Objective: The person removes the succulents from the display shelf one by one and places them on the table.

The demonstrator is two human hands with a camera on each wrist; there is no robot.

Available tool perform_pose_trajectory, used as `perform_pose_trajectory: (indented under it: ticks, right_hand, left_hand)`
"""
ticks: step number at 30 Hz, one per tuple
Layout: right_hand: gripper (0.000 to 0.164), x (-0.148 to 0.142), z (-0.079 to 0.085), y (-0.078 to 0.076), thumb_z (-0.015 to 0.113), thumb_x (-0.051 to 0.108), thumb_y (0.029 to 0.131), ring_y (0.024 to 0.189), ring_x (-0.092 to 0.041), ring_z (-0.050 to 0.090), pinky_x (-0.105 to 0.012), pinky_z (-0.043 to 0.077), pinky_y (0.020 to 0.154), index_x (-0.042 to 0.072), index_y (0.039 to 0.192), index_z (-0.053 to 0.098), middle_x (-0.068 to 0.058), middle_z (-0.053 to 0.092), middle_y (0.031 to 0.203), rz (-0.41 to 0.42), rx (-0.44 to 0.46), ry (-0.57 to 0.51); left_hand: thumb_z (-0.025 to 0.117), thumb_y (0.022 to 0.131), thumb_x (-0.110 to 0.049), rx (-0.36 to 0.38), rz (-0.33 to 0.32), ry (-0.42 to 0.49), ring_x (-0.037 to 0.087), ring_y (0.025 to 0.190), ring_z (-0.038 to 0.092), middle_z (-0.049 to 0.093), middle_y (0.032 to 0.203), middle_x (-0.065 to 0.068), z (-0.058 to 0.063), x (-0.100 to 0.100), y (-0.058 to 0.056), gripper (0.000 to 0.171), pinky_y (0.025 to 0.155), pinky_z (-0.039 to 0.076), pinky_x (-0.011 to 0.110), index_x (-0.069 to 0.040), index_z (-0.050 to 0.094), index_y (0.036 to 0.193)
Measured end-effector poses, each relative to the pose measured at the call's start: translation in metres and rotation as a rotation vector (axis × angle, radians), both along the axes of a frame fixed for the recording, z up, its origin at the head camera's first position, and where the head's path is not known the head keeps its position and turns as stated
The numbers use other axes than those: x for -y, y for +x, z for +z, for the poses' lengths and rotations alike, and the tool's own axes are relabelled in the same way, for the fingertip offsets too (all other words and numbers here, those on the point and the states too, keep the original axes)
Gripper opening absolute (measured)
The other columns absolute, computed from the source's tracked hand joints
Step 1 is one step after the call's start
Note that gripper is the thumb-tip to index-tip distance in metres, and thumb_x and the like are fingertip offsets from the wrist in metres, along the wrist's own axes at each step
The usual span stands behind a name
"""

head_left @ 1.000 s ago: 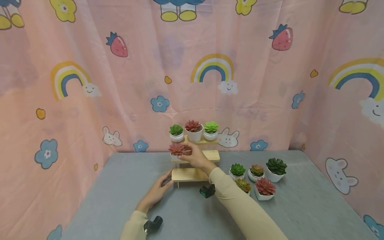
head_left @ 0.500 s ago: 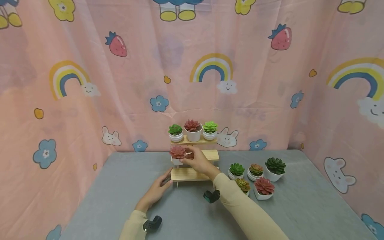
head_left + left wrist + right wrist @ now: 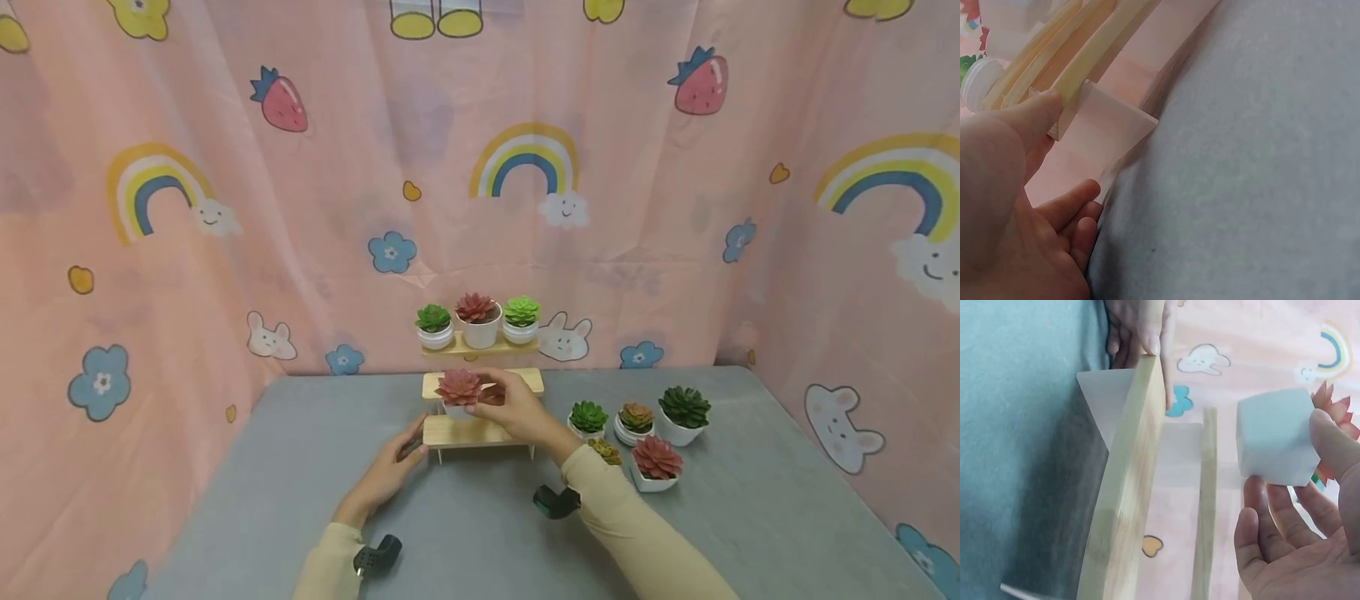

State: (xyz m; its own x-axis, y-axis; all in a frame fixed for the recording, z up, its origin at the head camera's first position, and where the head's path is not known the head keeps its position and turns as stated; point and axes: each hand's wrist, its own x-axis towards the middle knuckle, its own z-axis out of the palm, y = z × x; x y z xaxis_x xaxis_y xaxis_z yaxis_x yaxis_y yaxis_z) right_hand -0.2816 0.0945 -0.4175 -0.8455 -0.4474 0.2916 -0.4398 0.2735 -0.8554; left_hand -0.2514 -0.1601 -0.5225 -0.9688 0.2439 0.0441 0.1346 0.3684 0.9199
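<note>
My right hand (image 3: 517,410) holds a potted red succulent (image 3: 459,388) by its small white pot, between thumb and fingers. In the head view it appears in front of the middle step of a tiered wooden stand (image 3: 468,432). From the right wrist, the squarish white pot (image 3: 1275,437) is seen tilted, apart from the boards, with the thumb on its rim side. My left hand (image 3: 384,477) pinches the left end of the lowest board (image 3: 1107,47) between thumb and index finger; its other fingers are loosely curled below, near the stand's clear side panel (image 3: 1107,119).
On the top step stand a dark green succulent (image 3: 434,325), a red one (image 3: 478,321) and a bright green one (image 3: 521,318). Several more potted succulents, including a large dark green one (image 3: 684,412) and a red one (image 3: 657,463), stand right of the stand on the grey table (image 3: 262,483).
My right hand has carried the potted red succulent rightward and slightly down, away from the left end of the middle step. The left hand stays at the stand. The head view has tilted slightly.
</note>
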Motion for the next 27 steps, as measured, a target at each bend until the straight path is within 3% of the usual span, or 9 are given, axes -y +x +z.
perform_pose_trajectory:
  ticks: [4,16,23,27]
  right_hand:
    - [0.049,-0.010,0.002,0.006,0.074,0.005,0.091,0.105,-0.030,0.070,-0.036,0.060,0.090,-0.003,0.137,0.057,-0.024,0.065,0.130,0.010,-0.028,-0.007]
    - [0.050,-0.040,0.008,0.026,0.076,0.016,0.091,0.108,-0.026,0.067,-0.046,0.056,0.096,0.003,0.136,0.059,-0.017,0.067,0.129,-0.025,-0.005,0.062]
    - [0.050,-0.058,0.005,0.034,0.075,0.016,0.092,0.106,-0.024,0.066,-0.036,0.055,0.090,0.005,0.138,0.058,-0.013,0.068,0.124,-0.046,-0.036,0.090]
    - [0.051,-0.070,0.001,0.039,0.074,0.015,0.093,0.106,-0.023,0.066,-0.045,0.056,0.092,0.002,0.139,0.057,-0.015,0.068,0.126,-0.063,-0.043,0.085]
  left_hand:
    - [0.054,0.105,-0.031,0.008,0.000,-0.027,0.040,0.153,0.029,0.038,0.162,0.014,0.001,0.001,-0.002,0.061,0.124,0.021,0.062,-0.020,0.031,0.160]
    - [0.057,0.104,-0.032,0.032,0.035,-0.021,0.039,0.154,0.027,0.039,0.163,0.010,0.000,-0.001,-0.002,0.061,0.124,0.018,0.065,-0.023,0.033,0.160]
    - [0.057,0.103,-0.034,0.038,0.042,-0.020,0.038,0.154,0.029,0.040,0.162,0.010,0.000,0.001,-0.002,0.062,0.124,0.019,0.063,-0.024,0.034,0.159]
    - [0.057,0.103,-0.035,0.047,0.039,-0.016,0.038,0.154,0.027,0.039,0.163,0.010,-0.001,0.001,-0.002,0.062,0.125,0.018,0.063,-0.024,0.033,0.160]
